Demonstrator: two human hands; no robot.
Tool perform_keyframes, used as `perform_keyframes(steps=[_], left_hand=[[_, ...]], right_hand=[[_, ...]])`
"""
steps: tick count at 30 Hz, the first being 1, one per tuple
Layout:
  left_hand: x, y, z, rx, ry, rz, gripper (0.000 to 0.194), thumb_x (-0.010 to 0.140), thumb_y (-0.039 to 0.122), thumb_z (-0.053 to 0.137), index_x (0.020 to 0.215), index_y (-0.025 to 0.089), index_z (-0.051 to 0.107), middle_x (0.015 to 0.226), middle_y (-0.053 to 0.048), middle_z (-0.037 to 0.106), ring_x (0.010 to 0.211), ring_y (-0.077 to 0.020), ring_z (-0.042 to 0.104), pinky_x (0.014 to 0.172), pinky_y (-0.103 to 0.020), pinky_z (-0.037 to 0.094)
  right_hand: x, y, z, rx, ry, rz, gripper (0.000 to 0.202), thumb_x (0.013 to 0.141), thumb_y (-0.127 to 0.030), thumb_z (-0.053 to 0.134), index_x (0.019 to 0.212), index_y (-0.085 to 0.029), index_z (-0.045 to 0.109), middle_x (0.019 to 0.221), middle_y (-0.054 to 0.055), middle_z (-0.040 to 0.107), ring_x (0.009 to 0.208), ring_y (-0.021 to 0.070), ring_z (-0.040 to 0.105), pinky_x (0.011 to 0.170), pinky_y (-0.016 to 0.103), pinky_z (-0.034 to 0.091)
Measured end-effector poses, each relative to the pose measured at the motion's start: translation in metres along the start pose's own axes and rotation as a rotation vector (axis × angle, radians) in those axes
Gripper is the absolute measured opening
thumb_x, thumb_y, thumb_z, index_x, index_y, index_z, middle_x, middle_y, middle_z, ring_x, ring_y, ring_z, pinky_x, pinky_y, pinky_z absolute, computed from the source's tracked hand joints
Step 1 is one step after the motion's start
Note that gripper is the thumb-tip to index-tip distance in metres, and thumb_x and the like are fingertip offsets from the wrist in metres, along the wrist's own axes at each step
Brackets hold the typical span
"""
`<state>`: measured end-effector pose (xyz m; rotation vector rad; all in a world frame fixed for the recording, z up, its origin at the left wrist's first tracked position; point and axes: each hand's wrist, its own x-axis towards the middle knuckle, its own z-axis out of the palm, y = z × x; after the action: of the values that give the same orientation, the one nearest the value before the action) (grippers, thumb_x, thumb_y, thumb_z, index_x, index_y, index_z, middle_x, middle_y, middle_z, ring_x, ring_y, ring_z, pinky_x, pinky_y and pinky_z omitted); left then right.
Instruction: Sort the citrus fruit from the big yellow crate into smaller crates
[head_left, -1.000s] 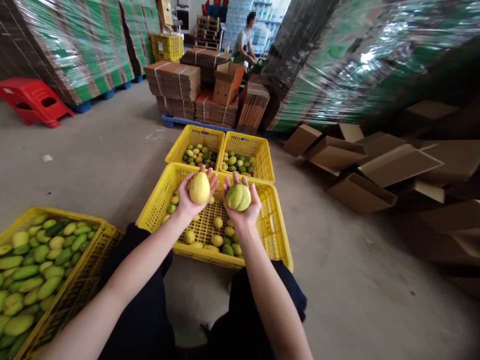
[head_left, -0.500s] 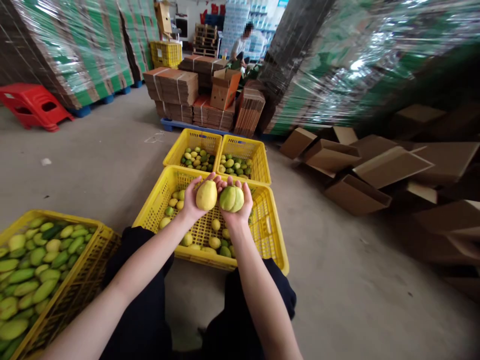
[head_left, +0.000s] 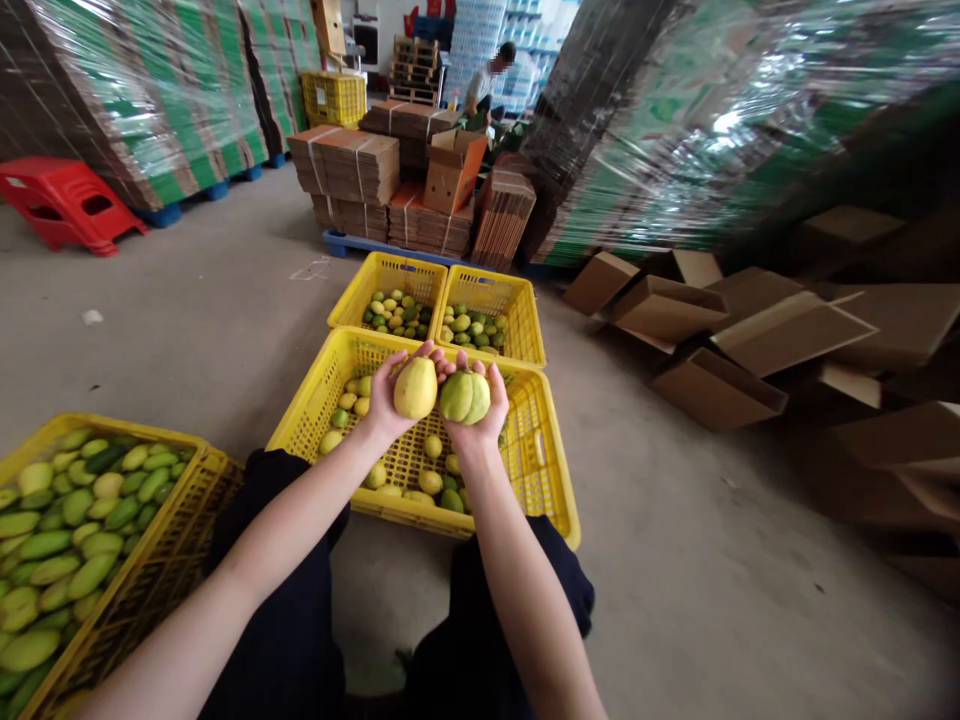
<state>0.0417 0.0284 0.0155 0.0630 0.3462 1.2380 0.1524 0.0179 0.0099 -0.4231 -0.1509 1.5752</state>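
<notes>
Side by side over the large yellow crate [head_left: 559, 470], my two hands are raised palms up, almost touching. In my left hand [head_left: 385, 405] rests a smooth, oval yellow fruit [head_left: 415, 388], fingers curled round its far side. My right hand [head_left: 491, 425] cups a squat, ribbed yellow-green fruit [head_left: 465, 398]. The exact kind of fruit is unclear. Below, the crate holds several loose yellow fruits [head_left: 430, 482] and a few green ones [head_left: 451, 500], partly hidden by my arms.
Two smaller yellow crates [head_left: 345, 308] of mixed fruit adjoin the far side. A full crate [head_left: 196, 462] of long green fruit stands at left. Open cardboard boxes [head_left: 720, 385] lie at right. Behind are flattened cartons [head_left: 352, 160], a red stool [head_left: 71, 205], wrapped pallets and a person [head_left: 484, 85].
Both hands keep their hold on the two fruits and have barely moved. The view has shifted slightly. The person in the background has moved a little.
</notes>
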Motion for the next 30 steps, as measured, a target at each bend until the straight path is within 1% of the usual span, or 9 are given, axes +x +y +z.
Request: perform_keyframes(steps=[2, 6, 9, 13, 17, 21, 25, 30], left_hand=[[0.0002, -0.0001, -0.0001, 0.000, 0.010, 0.004, 0.029, 0.091, 0.022, 0.048, 0.106, 0.013, 0.072, 0.086, -0.007, 0.075, 0.077, -0.0187, 0.071, 0.079, -0.031, 0.058], [0.0001, -0.0005, -0.0004, 0.007, 0.015, 0.010, 0.029, 0.091, 0.022, 0.049, 0.107, 0.013, 0.072, 0.086, -0.007, 0.075, 0.081, -0.0197, 0.072, 0.082, -0.032, 0.058], [-0.0002, -0.0012, 0.0000, 0.011, 0.028, 0.016, 0.027, 0.091, 0.022, 0.050, 0.102, 0.013, 0.073, 0.083, -0.007, 0.075, 0.081, -0.0198, 0.072, 0.083, -0.032, 0.058], [0.0001, -0.0014, 0.0006, 0.011, 0.025, 0.024, 0.024, 0.090, 0.020, 0.049, 0.089, 0.015, 0.073, 0.075, -0.005, 0.073, 0.073, -0.0186, 0.071, 0.080, -0.032, 0.058], [-0.0004, -0.0002, 0.0013, 0.028, 0.034, 0.029, 0.029, 0.092, 0.019, 0.047, 0.078, 0.014, 0.071, 0.069, -0.004, 0.072, 0.065, -0.0157, 0.069, 0.075, -0.028, 0.058], [-0.0009, 0.0004, 0.0021, 0.049, 0.053, 0.038, 0.030, 0.092, 0.017, 0.047, 0.073, 0.015, 0.070, 0.067, -0.004, 0.071, 0.065, -0.0157, 0.069, 0.077, -0.028, 0.057], [-0.0005, 0.0000, 0.0030, 0.062, 0.044, 0.047, 0.031, 0.091, 0.015, 0.046, 0.068, 0.016, 0.067, 0.064, -0.003, 0.069, 0.061, -0.0146, 0.067, 0.071, -0.027, 0.057], [0.0006, -0.0007, 0.0034, 0.072, 0.059, 0.044, 0.030, 0.090, 0.014, 0.047, 0.067, 0.017, 0.066, 0.062, -0.002, 0.066, 0.060, -0.0150, 0.066, 0.076, -0.029, 0.057]], right_hand=[[-0.0008, 0.0003, 0.0013, -0.009, 0.003, -0.006, 0.028, 0.093, -0.034, 0.046, 0.073, -0.023, 0.063, 0.083, 0.000, 0.075, 0.069, 0.0150, 0.067, 0.079, 0.035, 0.060], [-0.0002, 0.0004, 0.0000, -0.047, -0.024, -0.011, 0.023, 0.091, -0.035, 0.051, 0.074, -0.023, 0.062, 0.085, 0.000, 0.075, 0.072, 0.0157, 0.067, 0.088, 0.039, 0.059], [0.0000, 0.0001, -0.0007, -0.045, -0.026, -0.008, 0.023, 0.090, -0.035, 0.053, 0.073, -0.023, 0.061, 0.086, 0.000, 0.074, 0.072, 0.0155, 0.067, 0.091, 0.040, 0.057], [-0.0016, -0.0009, 0.0021, -0.036, -0.011, 0.016, 0.027, 0.090, -0.033, 0.051, 0.066, -0.023, 0.060, 0.083, 0.000, 0.074, 0.068, 0.0155, 0.066, 0.089, 0.040, 0.058], [-0.0036, -0.0015, 0.0047, -0.041, -0.006, 0.023, 0.030, 0.090, -0.031, 0.051, 0.062, -0.023, 0.058, 0.075, 0.000, 0.072, 0.064, 0.0151, 0.065, 0.086, 0.039, 0.059], [-0.0041, -0.0007, 0.0051, -0.071, -0.026, 0.008, 0.028, 0.088, -0.032, 0.056, 0.062, -0.023, 0.057, 0.066, -0.002, 0.068, 0.063, 0.0147, 0.066, 0.087, 0.038, 0.059], [-0.0044, 0.0003, 0.0059, -0.071, -0.050, -0.009, 0.030, 0.089, -0.031, 0.054, 0.060, -0.023, 0.055, 0.061, -0.003, 0.064, 0.062, 0.0143, 0.065, 0.085, 0.037, 0.060], [-0.0054, 0.0002, 0.0072, -0.082, -0.053, 0.010, 0.030, 0.089, -0.032, 0.055, 0.060, -0.023, 0.053, 0.060, -0.004, 0.062, 0.061, 0.0136, 0.063, 0.086, 0.037, 0.059]])
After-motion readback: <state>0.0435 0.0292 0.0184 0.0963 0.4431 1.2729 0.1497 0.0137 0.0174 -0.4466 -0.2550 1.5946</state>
